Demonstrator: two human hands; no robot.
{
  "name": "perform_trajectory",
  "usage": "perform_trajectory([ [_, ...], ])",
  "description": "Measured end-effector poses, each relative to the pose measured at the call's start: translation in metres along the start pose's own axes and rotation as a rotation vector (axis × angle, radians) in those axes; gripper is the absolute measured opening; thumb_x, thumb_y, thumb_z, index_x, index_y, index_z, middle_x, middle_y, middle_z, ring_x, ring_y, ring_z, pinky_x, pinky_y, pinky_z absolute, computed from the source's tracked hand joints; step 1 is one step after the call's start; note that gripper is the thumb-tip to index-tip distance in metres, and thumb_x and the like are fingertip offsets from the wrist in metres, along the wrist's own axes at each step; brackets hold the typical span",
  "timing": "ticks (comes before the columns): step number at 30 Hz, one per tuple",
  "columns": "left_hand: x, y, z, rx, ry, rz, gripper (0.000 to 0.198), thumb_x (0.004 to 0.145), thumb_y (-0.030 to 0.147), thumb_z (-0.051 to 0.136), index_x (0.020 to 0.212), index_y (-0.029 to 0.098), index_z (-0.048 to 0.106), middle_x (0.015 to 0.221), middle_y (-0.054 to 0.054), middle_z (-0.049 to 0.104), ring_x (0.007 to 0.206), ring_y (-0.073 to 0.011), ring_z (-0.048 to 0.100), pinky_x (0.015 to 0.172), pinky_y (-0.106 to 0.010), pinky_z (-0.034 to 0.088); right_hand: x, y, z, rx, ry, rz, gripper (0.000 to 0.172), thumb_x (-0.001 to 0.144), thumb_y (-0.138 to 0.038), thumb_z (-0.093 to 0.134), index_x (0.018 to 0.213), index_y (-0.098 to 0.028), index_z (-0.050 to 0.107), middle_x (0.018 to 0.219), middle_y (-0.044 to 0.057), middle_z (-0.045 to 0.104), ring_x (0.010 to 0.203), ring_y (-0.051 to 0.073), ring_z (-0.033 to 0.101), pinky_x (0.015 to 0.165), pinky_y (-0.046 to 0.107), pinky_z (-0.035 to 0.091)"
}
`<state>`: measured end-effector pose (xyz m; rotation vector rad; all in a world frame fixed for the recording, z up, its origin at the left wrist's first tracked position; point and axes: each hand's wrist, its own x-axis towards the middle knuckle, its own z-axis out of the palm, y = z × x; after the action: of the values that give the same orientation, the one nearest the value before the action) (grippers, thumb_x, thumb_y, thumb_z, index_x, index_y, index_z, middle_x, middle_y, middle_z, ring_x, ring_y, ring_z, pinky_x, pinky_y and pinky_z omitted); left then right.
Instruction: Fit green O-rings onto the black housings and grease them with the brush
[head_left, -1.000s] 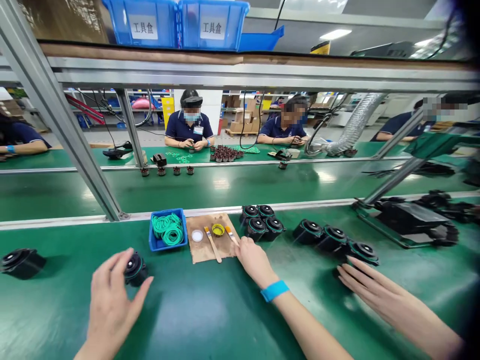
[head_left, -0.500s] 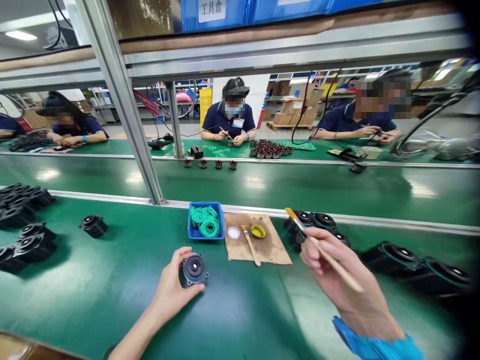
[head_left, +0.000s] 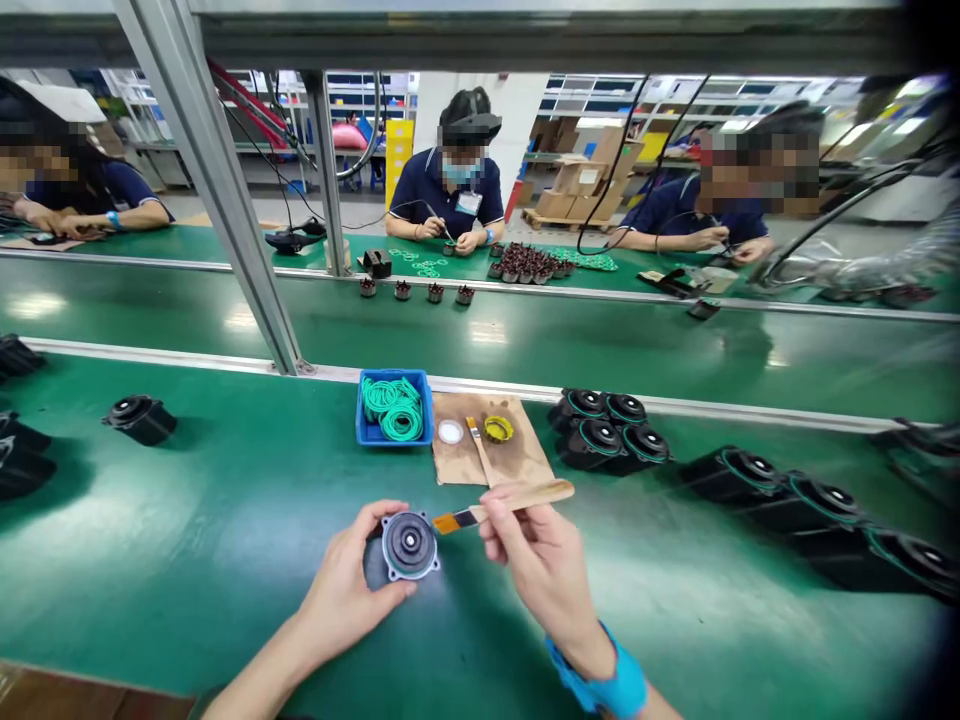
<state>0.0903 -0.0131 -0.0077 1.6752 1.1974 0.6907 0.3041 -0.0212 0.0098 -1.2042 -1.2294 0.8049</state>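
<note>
Thumb and fingers of my left hand grip a round black motor housing with a pale flange and small lugs, its face turned up. In my right hand is a wooden-handled paintbrush, its orange bristles at the housing's upper right rim; whether they touch it I cannot tell. Beyond my hands lies a stained piece of cardboard bearing a second brush, a yellow ring-shaped lid and a white round cap. To its left, a blue bin holds green rubber rings.
Several black housings with green rings stand at the right. A lone housing and more at the edge stand on the left. A metal post rises from the bench's back rail. Co-workers sit across the green line.
My right hand has swung left and down, bringing the brush from above the right-hand housings to the held housing. The view has tilted down and shifted a little.
</note>
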Motion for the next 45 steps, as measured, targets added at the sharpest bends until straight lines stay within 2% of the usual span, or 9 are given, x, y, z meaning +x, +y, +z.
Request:
perform_trajectory([
  [4, 0.002, 0.000, 0.002, -0.049, 0.003, -0.005, 0.057, 0.066, 0.011, 0.073, 0.116, 0.026, 0.050, 0.122, -0.004, 0.066, 0.112, -0.0241, 0.062, 0.100, -0.039, 0.045, -0.006, 0.006, 0.004, -0.215, -0.040, -0.217, 0.024, 0.094, -0.026, 0.053, 0.073, -0.017, 0.058, 0.074, 0.003, 0.064, 0.041, 0.007, 0.058, 0.039, 0.018, 0.048],
  [10, 0.001, -0.001, 0.002, -0.055, 0.017, 0.006, 0.054, 0.067, 0.012, 0.073, 0.115, 0.026, 0.052, 0.122, -0.004, 0.067, 0.112, -0.0243, 0.063, 0.100, -0.039, 0.047, -0.007, 0.002, 0.006, -0.445, -0.098, -0.411, 0.021, 0.098, -0.026, 0.048, 0.081, -0.020, 0.059, 0.066, 0.000, 0.066, 0.046, 0.010, 0.062, 0.044, 0.017, 0.049],
  [17, 0.001, 0.003, 0.002, -0.069, 0.008, 0.001, 0.055, 0.067, 0.010, 0.073, 0.114, 0.026, 0.052, 0.115, -0.002, 0.070, 0.106, -0.0221, 0.066, 0.095, -0.035, 0.049, -0.013, -0.005, 0.002, -0.472, -0.185, -0.536, 0.017, 0.099, -0.023, 0.046, 0.086, -0.021, 0.057, 0.066, 0.000, 0.067, 0.051, 0.011, 0.064, 0.050, 0.019, 0.050],
  [23, 0.002, 0.001, 0.002, -0.067, 0.021, 0.010, 0.054, 0.066, 0.011, 0.076, 0.113, 0.025, 0.053, 0.116, -0.002, 0.070, 0.107, -0.0224, 0.066, 0.096, -0.036, 0.049, -0.021, -0.009, 0.000, -0.470, -0.225, -0.555, 0.013, 0.099, -0.024, 0.048, 0.089, -0.022, 0.057, 0.064, -0.002, 0.066, 0.048, 0.010, 0.060, 0.051, 0.019, 0.049],
  [28, 0.003, 0.001, 0.002, -0.048, 0.030, 0.025, 0.054, 0.065, 0.014, 0.078, 0.112, 0.024, 0.054, 0.113, -0.003, 0.071, 0.105, -0.0231, 0.066, 0.094, -0.036, 0.050, -0.019, -0.016, 0.005, -0.512, -0.241, -0.565, 0.020, 0.101, -0.027, 0.045, 0.085, -0.021, 0.056, 0.060, -0.002, 0.065, 0.043, 0.009, 0.059, 0.047, 0.019, 0.046],
  [34, 0.002, 0.002, 0.004, -0.044, 0.050, 0.047, 0.049, 0.067, 0.019, 0.078, 0.110, 0.024, 0.055, 0.109, -0.003, 0.071, 0.101, -0.0220, 0.067, 0.089, -0.034, 0.052, -0.008, -0.021, 0.017, -0.482, -0.294, -0.581, 0.032, 0.100, -0.029, 0.048, 0.070, -0.021, 0.054, 0.059, -0.003, 0.065, 0.034, 0.006, 0.052, 0.040, 0.018, 0.039],
  [39, 0.002, 0.001, 0.003, -0.062, 0.043, 0.049, 0.046, 0.070, 0.022, 0.075, 0.111, 0.024, 0.055, 0.109, -0.002, 0.072, 0.100, -0.0215, 0.068, 0.088, -0.033, 0.052, -0.004, -0.023, 0.031, -0.427, -0.355, -0.516, 0.035, 0.100, -0.032, 0.049, 0.067, -0.020, 0.055, 0.051, -0.003, 0.059, 0.036, 0.007, 0.051, 0.040, 0.020, 0.037],
  [45, 0.003, 0.000, 0.004, -0.080, 0.052, 0.070, 0.042, 0.070, 0.022, 0.073, 0.108, 0.024, 0.054, 0.106, -0.002, 0.072, 0.097, -0.0214, 0.069, 0.085, -0.030, 0.052, 0.000, -0.025, 0.049, -0.490, -0.345, -0.582, 0.041, 0.101, -0.035, 0.046, 0.065, -0.020, 0.057, 0.052, -0.002, 0.060, 0.042, 0.010, 0.056, 0.046, 0.022, 0.039],
])
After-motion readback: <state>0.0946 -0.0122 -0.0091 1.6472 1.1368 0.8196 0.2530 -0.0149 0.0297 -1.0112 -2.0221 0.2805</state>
